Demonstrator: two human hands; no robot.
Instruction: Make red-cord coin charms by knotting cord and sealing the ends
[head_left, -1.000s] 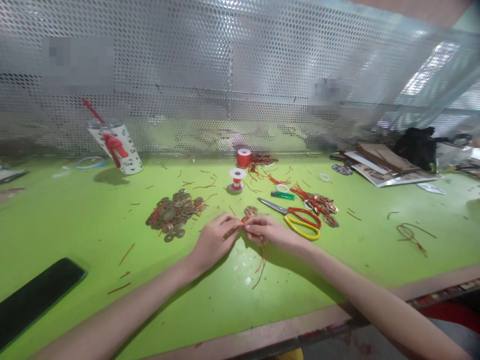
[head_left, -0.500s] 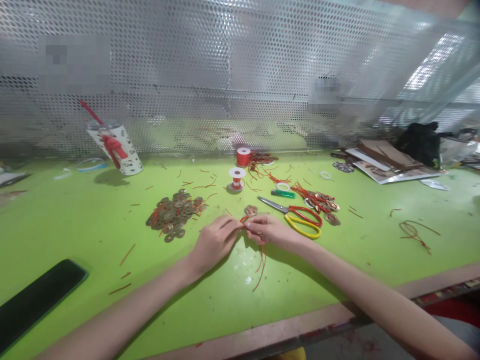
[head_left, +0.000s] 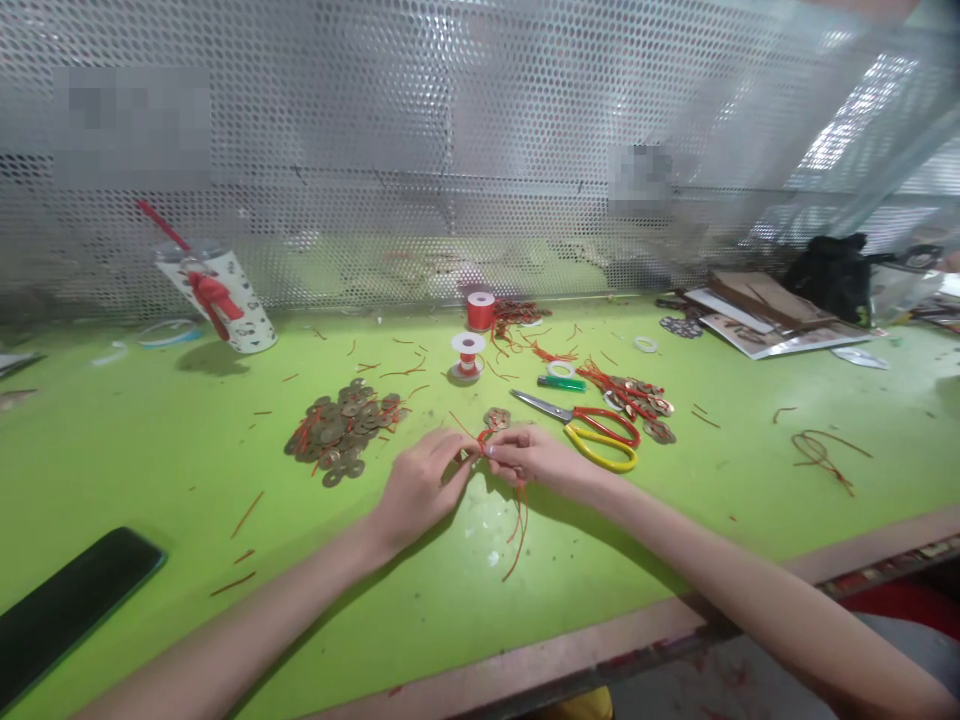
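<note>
Both hands meet over the middle of the green table, pinching a thin red cord [head_left: 520, 530]. My left hand [head_left: 427, 485] has thumb and fingertips closed on it from the left. From the other side my right hand [head_left: 532, 458] pinches the cord, and loose ends hang below its fingers. Just beyond the fingertips lies a small cluster of coins [head_left: 496, 418] joined to the cord. Scissors [head_left: 577, 420] with one red and one yellow handle rest right of my right hand. A heap of coins with holes [head_left: 341, 428] lies left of my left hand.
Two red cord spools [head_left: 468, 356] stand ahead, near a green lighter [head_left: 561, 383] and tied coins [head_left: 637, 398]. A tilted cup with a straw [head_left: 225, 300] is at far left, a dark flat slab [head_left: 79, 610] at near left. A perforated metal screen [head_left: 390, 150] closes the back.
My left fingers have shifted slightly and opened a small gap above the pinch. My right hand keeps its hold on the cord. The whole view has drifted a little.
</note>
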